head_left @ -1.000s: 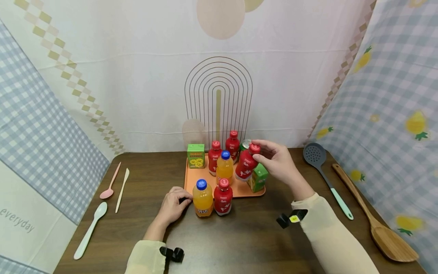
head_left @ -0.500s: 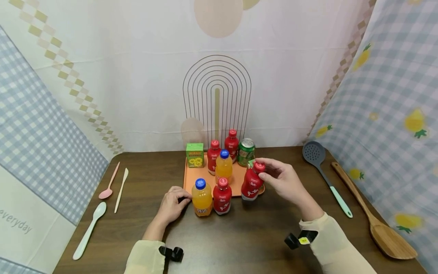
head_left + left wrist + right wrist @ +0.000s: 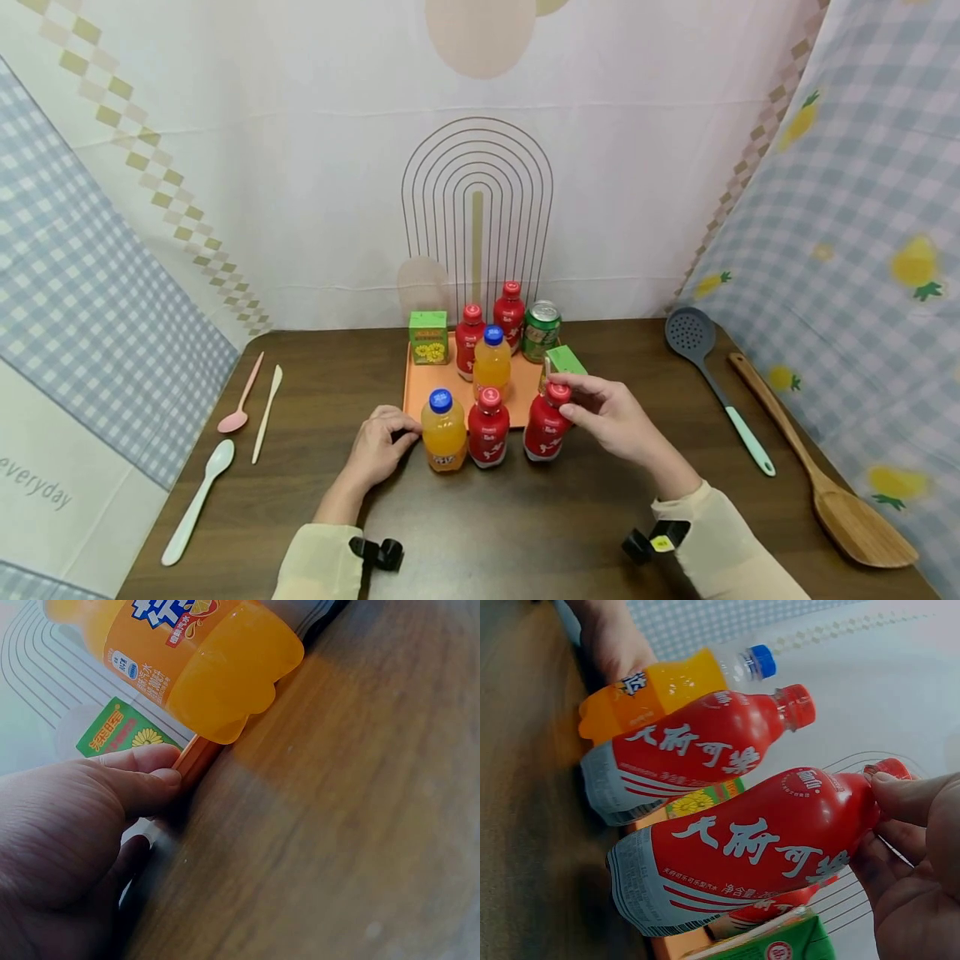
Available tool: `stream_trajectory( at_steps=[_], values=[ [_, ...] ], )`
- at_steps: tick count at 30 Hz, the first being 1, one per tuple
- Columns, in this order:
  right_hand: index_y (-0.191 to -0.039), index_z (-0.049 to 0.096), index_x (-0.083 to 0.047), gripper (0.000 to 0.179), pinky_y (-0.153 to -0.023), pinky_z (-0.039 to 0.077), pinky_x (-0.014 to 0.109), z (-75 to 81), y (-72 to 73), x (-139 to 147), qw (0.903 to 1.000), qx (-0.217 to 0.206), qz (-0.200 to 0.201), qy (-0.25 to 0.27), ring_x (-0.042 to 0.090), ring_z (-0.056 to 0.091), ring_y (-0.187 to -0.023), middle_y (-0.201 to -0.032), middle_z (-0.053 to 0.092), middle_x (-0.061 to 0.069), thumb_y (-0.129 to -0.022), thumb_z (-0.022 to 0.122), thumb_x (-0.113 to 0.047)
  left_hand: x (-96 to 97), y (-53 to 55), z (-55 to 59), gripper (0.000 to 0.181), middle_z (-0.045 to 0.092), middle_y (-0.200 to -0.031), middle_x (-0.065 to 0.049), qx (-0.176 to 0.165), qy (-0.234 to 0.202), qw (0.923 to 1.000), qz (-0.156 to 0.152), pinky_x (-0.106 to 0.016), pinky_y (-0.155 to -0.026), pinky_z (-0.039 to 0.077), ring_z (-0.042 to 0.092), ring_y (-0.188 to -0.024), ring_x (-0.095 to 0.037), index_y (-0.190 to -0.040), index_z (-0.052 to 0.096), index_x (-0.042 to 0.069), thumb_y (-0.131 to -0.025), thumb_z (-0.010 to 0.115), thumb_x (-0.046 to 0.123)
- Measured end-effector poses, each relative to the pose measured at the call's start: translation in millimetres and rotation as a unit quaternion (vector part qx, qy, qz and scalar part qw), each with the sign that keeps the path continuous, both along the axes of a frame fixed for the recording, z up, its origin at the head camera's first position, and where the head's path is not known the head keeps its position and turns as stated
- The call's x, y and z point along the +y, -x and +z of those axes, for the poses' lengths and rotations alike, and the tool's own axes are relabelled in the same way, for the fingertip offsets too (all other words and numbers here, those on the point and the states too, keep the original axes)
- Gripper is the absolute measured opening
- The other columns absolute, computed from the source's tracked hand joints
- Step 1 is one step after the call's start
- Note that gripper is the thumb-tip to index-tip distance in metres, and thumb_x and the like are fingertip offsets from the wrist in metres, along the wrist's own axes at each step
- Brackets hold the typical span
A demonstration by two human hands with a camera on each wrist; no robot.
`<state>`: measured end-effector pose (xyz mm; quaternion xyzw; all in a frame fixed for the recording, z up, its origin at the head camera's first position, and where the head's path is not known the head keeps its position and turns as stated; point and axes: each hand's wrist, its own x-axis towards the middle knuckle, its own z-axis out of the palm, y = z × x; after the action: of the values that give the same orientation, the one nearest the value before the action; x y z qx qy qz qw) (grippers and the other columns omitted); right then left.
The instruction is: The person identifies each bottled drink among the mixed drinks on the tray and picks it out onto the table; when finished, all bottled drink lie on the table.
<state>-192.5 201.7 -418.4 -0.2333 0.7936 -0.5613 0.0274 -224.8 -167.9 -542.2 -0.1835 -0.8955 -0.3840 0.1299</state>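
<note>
My right hand (image 3: 618, 421) holds a red cola bottle (image 3: 545, 433) by its neck just below the cap. The bottle stands close to upright in front of the orange tray (image 3: 422, 387); whether its base touches the table is hard to tell. To its left, a second red bottle (image 3: 488, 442) and an orange soda bottle (image 3: 443, 437) with a blue cap stand side by side. My left hand (image 3: 378, 450) lies beside the soda bottle. In the left wrist view its thumb and finger pinch the tray's rim (image 3: 196, 759).
On the tray are two red bottles (image 3: 509, 317), another orange soda (image 3: 492, 367), a green can (image 3: 542, 332), and green drink cartons (image 3: 429, 337). Small spoons (image 3: 234, 422) and a pale knife (image 3: 267, 414) lie left. A slotted turner (image 3: 690, 333) and wooden spatula (image 3: 855, 525) lie right.
My right hand has brought the red bottle from above the tray forward to the row in front, setting it straighter. The can and right-hand carton show more. My left hand stays put.
</note>
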Motion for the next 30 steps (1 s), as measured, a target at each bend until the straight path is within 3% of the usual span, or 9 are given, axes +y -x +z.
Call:
stream_trajectory(
  at_steps=[8, 19, 30],
  values=[
    [-0.131, 0.056, 0.000, 0.040, -0.085, 0.052, 0.028, 10.3, -5.9, -10, 0.9989, -0.031, 0.026, -0.025, 0.037, 0.057, -0.107, -0.125, 0.059, 0.015, -0.091, 0.063, -0.002, 0.5, 0.3, -0.2, 0.016, 0.067, -0.085, 0.015, 0.002, -0.004, 1.0000, -0.002, -0.040, -0.086, 0.047, 0.055, -0.097, -0.012, -0.085, 0.076, 0.022, -0.081, 0.077, 0.006],
    [-0.135, 0.054, -0.003, 0.042, -0.086, 0.052, 0.028, 6.5, 1.2, -15, 0.9982, -0.030, 0.043, -0.030, 0.034, 0.058, -0.109, -0.129, 0.058, 0.016, -0.094, 0.061, -0.004, -2.0, -0.2, 0.3, 0.017, 0.066, -0.086, 0.014, 0.006, 0.000, 1.0000, -0.001, -0.040, -0.086, 0.048, 0.055, -0.098, -0.013, -0.085, 0.076, 0.022, -0.081, 0.077, 0.006],
    [-0.126, 0.063, -0.007, 0.036, -0.078, 0.054, 0.030, 5.3, 0.8, -21, 0.9995, -0.014, -0.004, -0.029, 0.031, 0.060, -0.096, -0.120, 0.065, 0.008, -0.090, 0.067, -0.009, -0.8, 0.8, 1.4, 0.016, 0.067, -0.085, 0.014, 0.010, 0.005, 0.9999, -0.008, -0.040, -0.086, 0.048, 0.055, -0.098, -0.013, -0.085, 0.076, 0.022, -0.081, 0.076, 0.006]
  ],
)
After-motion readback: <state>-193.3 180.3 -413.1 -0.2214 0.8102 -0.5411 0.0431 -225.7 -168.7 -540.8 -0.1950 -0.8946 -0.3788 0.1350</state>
